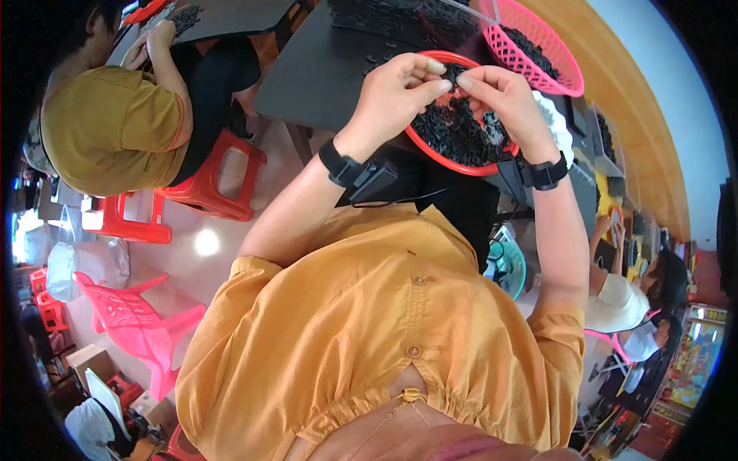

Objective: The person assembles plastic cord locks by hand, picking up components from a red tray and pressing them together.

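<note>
Over a red round basin (453,164) my two hands meet, close together, fingertips nearly touching. My left hand (400,94) is closed in a pinch of thumb and forefinger. From the other side my right hand (503,98) pinches likewise. A small black part (453,74) shows between the fingertips; its exact kind is too small to make out. Beneath the hands, the basin holds a heap of loose small black parts (447,132), with some grey ones near its right side. Both my wrists carry black straps with small devices.
A pink mesh basket (570,71) of black parts stands beyond the basin on the dark table (296,86). At left, a person in an olive shirt (115,131) sits on a red stool (244,180). A green fan (509,269) is below the table; a pink chair (127,311) stands behind.
</note>
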A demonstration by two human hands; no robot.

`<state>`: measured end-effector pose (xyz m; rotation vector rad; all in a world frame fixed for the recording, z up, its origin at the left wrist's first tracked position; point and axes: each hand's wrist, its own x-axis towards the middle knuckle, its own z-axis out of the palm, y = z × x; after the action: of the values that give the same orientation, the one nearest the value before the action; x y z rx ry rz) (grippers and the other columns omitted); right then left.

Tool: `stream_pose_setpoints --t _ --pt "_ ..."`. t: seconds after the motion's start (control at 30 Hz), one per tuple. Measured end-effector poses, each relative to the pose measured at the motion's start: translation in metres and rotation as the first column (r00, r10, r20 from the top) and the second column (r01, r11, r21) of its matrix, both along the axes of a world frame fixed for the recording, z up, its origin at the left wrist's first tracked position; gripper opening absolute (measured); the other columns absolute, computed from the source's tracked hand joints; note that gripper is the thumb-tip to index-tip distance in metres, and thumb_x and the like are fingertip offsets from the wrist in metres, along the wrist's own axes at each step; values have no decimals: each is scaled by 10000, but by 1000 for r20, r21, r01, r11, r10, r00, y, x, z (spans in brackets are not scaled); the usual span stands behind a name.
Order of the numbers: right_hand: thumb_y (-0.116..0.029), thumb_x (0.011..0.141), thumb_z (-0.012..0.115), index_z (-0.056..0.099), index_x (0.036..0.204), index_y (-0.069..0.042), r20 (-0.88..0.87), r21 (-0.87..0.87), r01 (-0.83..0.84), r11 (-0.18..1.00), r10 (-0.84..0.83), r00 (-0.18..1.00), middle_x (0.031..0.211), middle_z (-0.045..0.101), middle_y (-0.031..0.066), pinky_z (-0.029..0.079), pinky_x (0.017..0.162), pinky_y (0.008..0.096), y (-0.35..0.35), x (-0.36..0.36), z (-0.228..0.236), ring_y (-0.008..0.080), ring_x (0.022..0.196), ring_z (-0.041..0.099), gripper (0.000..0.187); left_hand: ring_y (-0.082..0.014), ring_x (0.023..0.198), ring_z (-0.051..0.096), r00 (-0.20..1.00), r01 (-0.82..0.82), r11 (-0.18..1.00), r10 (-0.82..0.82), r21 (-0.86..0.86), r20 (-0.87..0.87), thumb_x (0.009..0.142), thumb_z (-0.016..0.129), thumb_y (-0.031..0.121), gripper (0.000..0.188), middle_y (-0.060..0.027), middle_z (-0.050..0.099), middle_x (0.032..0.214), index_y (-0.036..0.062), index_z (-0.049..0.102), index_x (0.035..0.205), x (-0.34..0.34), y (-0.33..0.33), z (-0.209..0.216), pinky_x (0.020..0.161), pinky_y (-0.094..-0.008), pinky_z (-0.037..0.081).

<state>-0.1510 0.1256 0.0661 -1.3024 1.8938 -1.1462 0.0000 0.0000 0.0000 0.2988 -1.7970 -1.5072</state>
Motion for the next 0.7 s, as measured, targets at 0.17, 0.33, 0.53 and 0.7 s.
stream_pose_setpoints --t 0.17,0.33,0.53,0.7 --pt "-222 913 638 683 1000 -16 387 -141 20 990 37 921 778 668 31 493 567 192 17 15 -11 58 621 587 228 -100 782 629 956 281 925 -246 257 -160 883 662 86 175 -42 676 909 15 627 1039 0 15 5 661 -220 493" --pt "-274 935 601 690 1018 -37 296 -121 -33 992 68 953 798 669 9 509 591 224 3 17 -20 68 667 594 267 -92 742 619 972 230 917 -197 326 -130 892 653 95 161 -38 665 873 15 627 1029 -3 -2 -2 658 -214 497" --pt "-125 838 607 695 971 -37 -761 33 -244 969 183 622 884 674 126 520 720 348 -19 -31 -31 271 784 649 182 -108 727 619 994 92 929 -105 359 16 908 621 82 146 -41 626 851 18 583 1033 -2 -10 -6 660 -222 519" --pt "-71 781 590 699 945 -44 -811 347 -365 864 472 347 888 650 130 509 783 394 -26 -26 -27 311 879 632 199 -142 769 636 991 110 906 -130 408 22 921 585 60 179 -67 620 922 11 554 1090 4 -8 -1 704 -258 548"
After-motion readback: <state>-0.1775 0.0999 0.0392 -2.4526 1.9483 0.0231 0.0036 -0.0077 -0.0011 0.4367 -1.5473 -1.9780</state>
